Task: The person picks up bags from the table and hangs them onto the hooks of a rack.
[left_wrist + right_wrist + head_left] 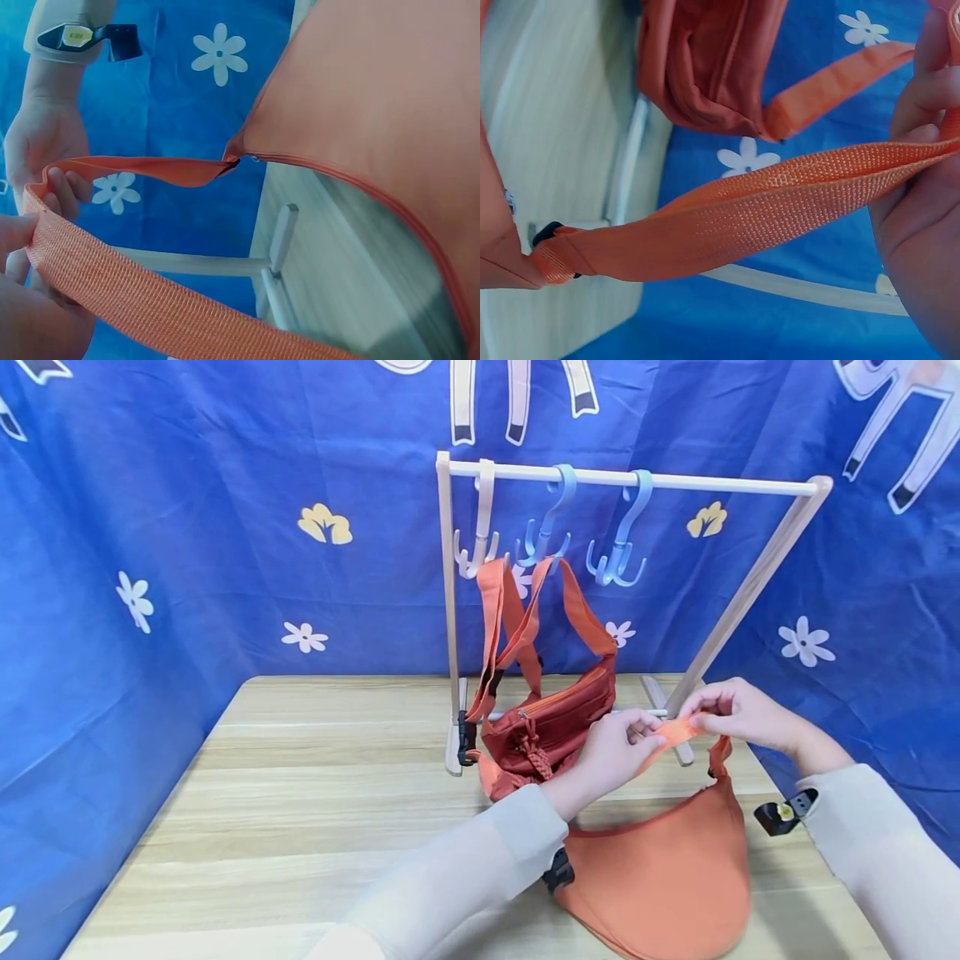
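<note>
An orange crescent-shaped shoulder bag (660, 868) hangs by its orange webbing strap (675, 732) close over the front right of the table. My left hand (611, 750) pinches the strap between thumb and fingers. Just right of it, my right hand (738, 714) grips the same strap. In the left wrist view the strap (150, 289) runs from both hands toward the bag (375, 82). A black strap adjuster (549, 234) shows near the bag's end in the right wrist view. Behind my left hand, a dark red bag (558, 714) hangs by orange straps.
A wooden rack (450, 610) with a white rail (720, 484) stands at the back of the table (300, 810). On the rail hang a white hook (483, 518) and two blue hooks, the middle one (551, 518) and the right one (622, 535). Blue patterned cloth (225, 485) surrounds the table.
</note>
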Demonstrator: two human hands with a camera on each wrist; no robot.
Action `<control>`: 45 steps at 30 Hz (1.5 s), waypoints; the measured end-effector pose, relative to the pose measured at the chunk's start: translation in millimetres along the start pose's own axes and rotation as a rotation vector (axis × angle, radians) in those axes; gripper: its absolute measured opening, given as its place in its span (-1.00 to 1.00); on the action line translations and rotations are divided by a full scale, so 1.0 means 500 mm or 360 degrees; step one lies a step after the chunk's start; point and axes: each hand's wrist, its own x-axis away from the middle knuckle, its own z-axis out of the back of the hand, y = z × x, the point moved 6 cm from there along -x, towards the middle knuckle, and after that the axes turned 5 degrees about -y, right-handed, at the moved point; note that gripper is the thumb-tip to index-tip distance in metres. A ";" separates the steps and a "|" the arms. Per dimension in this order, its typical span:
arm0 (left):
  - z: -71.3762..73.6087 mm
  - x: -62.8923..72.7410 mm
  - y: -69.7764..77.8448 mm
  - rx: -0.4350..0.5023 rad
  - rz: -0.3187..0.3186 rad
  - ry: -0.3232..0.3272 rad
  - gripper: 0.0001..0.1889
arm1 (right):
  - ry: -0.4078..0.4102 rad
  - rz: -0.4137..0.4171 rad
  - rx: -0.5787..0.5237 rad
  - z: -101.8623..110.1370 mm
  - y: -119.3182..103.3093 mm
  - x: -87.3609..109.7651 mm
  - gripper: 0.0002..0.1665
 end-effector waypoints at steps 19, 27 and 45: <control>0.030 -0.043 0.105 0.0248 -0.0172 -0.0066 -0.85 | 0.0065 -0.0079 0.0159 0.095 -0.089 -0.016 -0.71; 0.070 -0.065 0.126 0.0113 -0.0165 -0.0031 -0.84 | 0.0101 -0.0231 0.0251 0.125 -0.110 -0.039 -0.80; 0.157 -0.121 0.162 0.0012 -0.0142 -0.0050 -0.83 | 0.0229 -0.0420 0.0473 0.184 -0.176 -0.112 -0.86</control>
